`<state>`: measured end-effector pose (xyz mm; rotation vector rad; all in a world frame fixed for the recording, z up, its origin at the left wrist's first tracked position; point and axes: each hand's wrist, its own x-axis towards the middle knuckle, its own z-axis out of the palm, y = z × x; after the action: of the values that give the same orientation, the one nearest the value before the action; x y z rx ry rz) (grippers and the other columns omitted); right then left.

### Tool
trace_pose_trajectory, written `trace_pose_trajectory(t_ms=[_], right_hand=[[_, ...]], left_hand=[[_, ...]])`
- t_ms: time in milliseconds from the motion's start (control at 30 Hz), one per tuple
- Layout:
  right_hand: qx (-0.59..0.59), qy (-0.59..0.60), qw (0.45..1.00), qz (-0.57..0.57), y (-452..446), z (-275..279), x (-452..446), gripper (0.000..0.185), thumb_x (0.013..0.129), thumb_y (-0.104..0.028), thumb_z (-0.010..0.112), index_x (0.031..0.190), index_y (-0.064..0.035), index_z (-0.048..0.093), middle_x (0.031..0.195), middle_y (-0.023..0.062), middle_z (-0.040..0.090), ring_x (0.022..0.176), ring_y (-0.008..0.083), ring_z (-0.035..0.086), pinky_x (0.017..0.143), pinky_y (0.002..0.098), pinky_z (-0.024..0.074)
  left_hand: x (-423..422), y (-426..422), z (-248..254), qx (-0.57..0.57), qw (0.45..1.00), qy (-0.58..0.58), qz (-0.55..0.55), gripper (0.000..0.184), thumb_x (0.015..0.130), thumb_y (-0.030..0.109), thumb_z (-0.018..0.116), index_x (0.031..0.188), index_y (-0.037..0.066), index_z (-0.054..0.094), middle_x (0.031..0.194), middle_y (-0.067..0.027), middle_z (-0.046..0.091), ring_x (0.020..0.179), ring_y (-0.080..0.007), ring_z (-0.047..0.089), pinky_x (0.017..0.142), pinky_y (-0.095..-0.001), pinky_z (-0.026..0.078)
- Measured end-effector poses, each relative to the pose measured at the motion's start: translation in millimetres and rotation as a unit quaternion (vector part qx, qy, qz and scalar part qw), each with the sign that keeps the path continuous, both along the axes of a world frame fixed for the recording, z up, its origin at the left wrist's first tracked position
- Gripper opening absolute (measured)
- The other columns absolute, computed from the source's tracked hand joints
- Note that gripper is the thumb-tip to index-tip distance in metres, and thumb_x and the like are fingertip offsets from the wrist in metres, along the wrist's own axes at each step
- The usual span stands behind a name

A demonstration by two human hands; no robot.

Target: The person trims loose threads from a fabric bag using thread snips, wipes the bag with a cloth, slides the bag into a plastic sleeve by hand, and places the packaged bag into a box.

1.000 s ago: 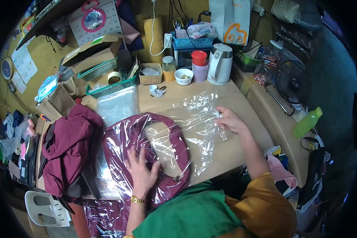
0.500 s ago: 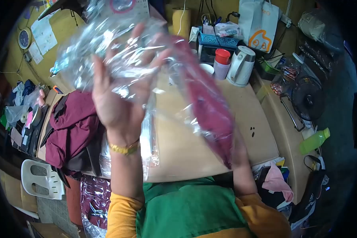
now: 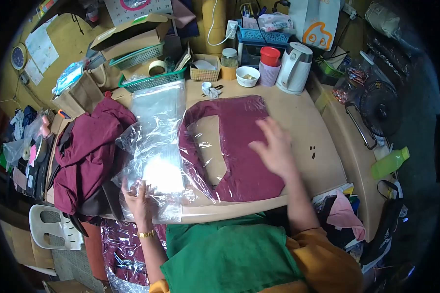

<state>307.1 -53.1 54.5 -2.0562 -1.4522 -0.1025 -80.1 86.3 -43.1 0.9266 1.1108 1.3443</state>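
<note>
A folded maroon garment [image 3: 247, 146] lies flat on the table inside a clear plastic bag, with an oblong gap on its left side showing the tabletop. My right hand [image 3: 277, 149] is over the garment's right part, fingers spread and holding nothing; whether it touches the plastic I cannot tell. At the table's front edge, my left hand [image 3: 138, 201] has its thumb and fingers around crumpled clear plastic [image 3: 132, 168]. Beside that hand lies a stack of flat clear plastic bags [image 3: 159, 102], shining with glare. A pile of loose maroon garments [image 3: 85, 156] rests further left.
Along the back stand a green basket [image 3: 154, 80], a glass jar [image 3: 229, 57], a white bowl [image 3: 248, 76], a purple cup with red lid [image 3: 269, 71] and a white electric kettle [image 3: 295, 68]. A green bottle [image 3: 390, 162] and black fan [image 3: 380, 119] are at right.
The bagged maroon garment has come down from the air onto the table. My left hand has lowered from the raised plastic to the front edge, and my right hand now shows above the garment.
</note>
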Motion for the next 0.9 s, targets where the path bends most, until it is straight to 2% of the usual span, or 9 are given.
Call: trace_pose_trajectory(t_ms=[67, 133, 167, 267, 333, 400, 533, 600, 900], right_hand=[[-0.131, -0.03, 0.99, 0.035, 15.0, -36.5, -28.6, 0.075, 0.09, -0.054, 0.06, 0.15, -0.0177, 0.036, 0.161, 0.021, 0.017, 0.149, 0.0415, 0.01, 0.115, 0.0681, 0.0027], [-0.215, -0.045, 0.975, 0.04, 16.9, -71.9, -28.3, 0.079, 0.088, -0.055, 0.062, 0.152, -0.0182, 0.034, 0.162, 0.0212, 0.014, 0.15, 0.0408, 0.008, 0.116, 0.067, 0.0003], [-0.209, -0.025, 0.975, 0.064, 15.3, -77.9, -17.4, 0.082, 0.085, -0.054, 0.066, 0.152, -0.0182, 0.036, 0.161, 0.0215, 0.017, 0.15, 0.0411, 0.011, 0.115, 0.0675, 0.0025], [-0.316, 0.015, 0.938, 0.143, 21.3, -32.8, 8.0, 0.077, 0.083, -0.051, 0.071, 0.147, -0.0159, 0.044, 0.158, 0.0226, 0.026, 0.148, 0.0421, 0.018, 0.115, 0.0682, 0.0069], [-0.185, 0.028, 0.976, 0.113, 50.8, -19.7, 13.9, 0.065, 0.084, -0.045, 0.072, 0.136, -0.0106, 0.053, 0.149, 0.0232, 0.039, 0.142, 0.0388, 0.033, 0.116, 0.0649, 0.0135], [-0.107, 0.048, 0.991, 0.066, 93.5, -13.4, 16.4, 0.06, 0.09, -0.049, 0.064, 0.137, -0.0126, 0.053, 0.15, 0.0227, 0.038, 0.144, 0.0372, 0.029, 0.116, 0.0651, 0.012], [-0.115, -0.036, 0.992, -0.042, 155.2, -69.8, 21.5, 0.067, 0.093, -0.059, 0.051, 0.146, -0.0196, 0.044, 0.158, 0.021, 0.025, 0.149, 0.0392, 0.014, 0.114, 0.0691, 0.0034], [-0.131, -0.048, 0.988, -0.062, 159.5, -81.3, 27.0, 0.07, 0.094, -0.063, 0.046, 0.15, -0.0223, 0.04, 0.16, 0.0202, 0.02, 0.15, 0.04, 0.009, 0.113, 0.07, 0.0002], [-0.193, -0.054, 0.979, -0.046, 158.8, -83.6, 34.5, 0.074, 0.093, -0.069, 0.04, 0.154, -0.0279, 0.032, 0.162, 0.0188, 0.017, 0.15, 0.0405, 0.008, 0.114, 0.0695, -0.0006]], left_hand=[[-23.4, 10.5, -13.2, 0.035, 0.992, 0.113, -0.036, 0.052, 0.094, 0.01, 0.063, 0.141, 0.004, 0.041, 0.117, -0.0131, 0.059, 0.094, -0.0173, 0.061, 0.07, -0.03, 0.055], [-48.5, 7.8, -15.8, 0.044, 0.994, 0.093, 0.019, 0.049, 0.092, -0.002, 0.056, 0.14, 0.001, 0.042, 0.117, -0.0124, 0.059, 0.087, -0.0149, 0.057, 0.072, -0.0294, 0.051], [-73.2, 18.7, -36.7, 0.161, 0.942, 0.271, 0.119, 0.051, 0.088, -0.007, 0.05, 0.138, -0.001, 0.043, 0.119, -0.0145, 0.059, 0.09, -0.0172, 0.057, 0.082, -0.0315, 0.05], [-40.9, -10.8, 45.3, 0.314, 0.864, 0.332, 0.212, 0.05, 0.082, -0.01, 0.044, 0.131, -0.004, 0.049, 0.121, -0.0152, 0.06, 0.114, -0.0222, 0.058, 0.1, -0.0346, 0.045], [-5.0, -21.5, 87.0, 0.316, 0.888, 0.333, 0.03, 0.048, 0.083, -0.011, 0.047, 0.129, -0.002, 0.052, 0.125, -0.0151, 0.058, 0.117, -0.0271, 0.057, 0.102, -0.0358, 0.044], [42.9, -14.1, 109.2, 0.35, 0.83, 0.416, -0.128, 0.043, 0.088, -0.002, 0.056, 0.13, 0.003, 0.054, 0.138, -0.0173, 0.052, 0.127, -0.0348, 0.051, 0.109, -0.0438, 0.037], [110.6, 61.7, 55.6, 0.396, 0.659, 0.637, -0.063, 0.057, 0.096, 0.044, 0.053, 0.144, 0.013, 0.047, 0.155, -0.0166, 0.036, 0.147, -0.0365, 0.025, 0.116, -0.0636, 0.011], [96.4, 99.9, 6.9, 0.303, 0.632, 0.713, -0.02, 0.065, 0.096, 0.053, 0.046, 0.15, 0.016, 0.04, 0.156, -0.0157, 0.034, 0.146, -0.0365, 0.025, 0.115, -0.0658, 0.011], [37.1, 117.0, 1.9, 0.238, 0.758, 0.606, -0.044, 0.051, 0.094, 0.033, 0.055, 0.139, 0.009, 0.051, 0.144, -0.0177, 0.047, 0.129, -0.0375, 0.047, 0.1, -0.0493, 0.044]])
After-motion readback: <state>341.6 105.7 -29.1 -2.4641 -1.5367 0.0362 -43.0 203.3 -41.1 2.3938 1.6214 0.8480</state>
